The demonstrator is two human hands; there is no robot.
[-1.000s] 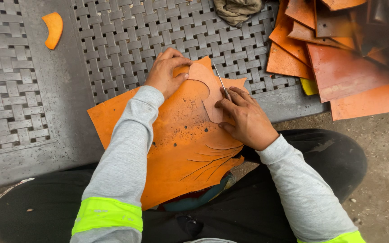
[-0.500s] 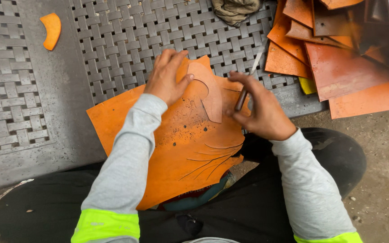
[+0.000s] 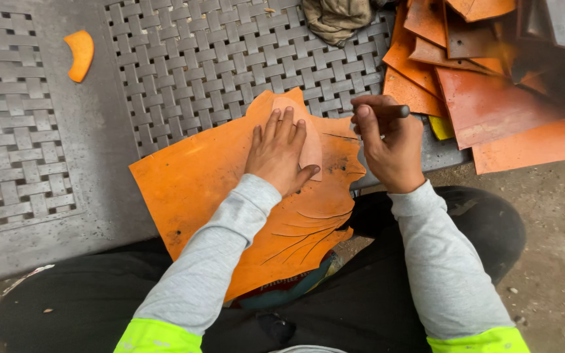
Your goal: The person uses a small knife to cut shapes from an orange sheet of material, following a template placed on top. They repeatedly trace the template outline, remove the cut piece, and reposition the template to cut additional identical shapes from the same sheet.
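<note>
A pale template (image 3: 310, 140) was pressed flat on the orange leather sheet (image 3: 204, 189) beneath the spread fingers of the left hand (image 3: 277, 153). Curved cuts already scored the sheet's near edge, toward the lap; most of the sheet appeared uncut. The right hand (image 3: 387, 140), just beside the template, was closed around a dark knife handle (image 3: 387, 111). Further orange pieces (image 3: 492, 98) lay beyond it.
</note>
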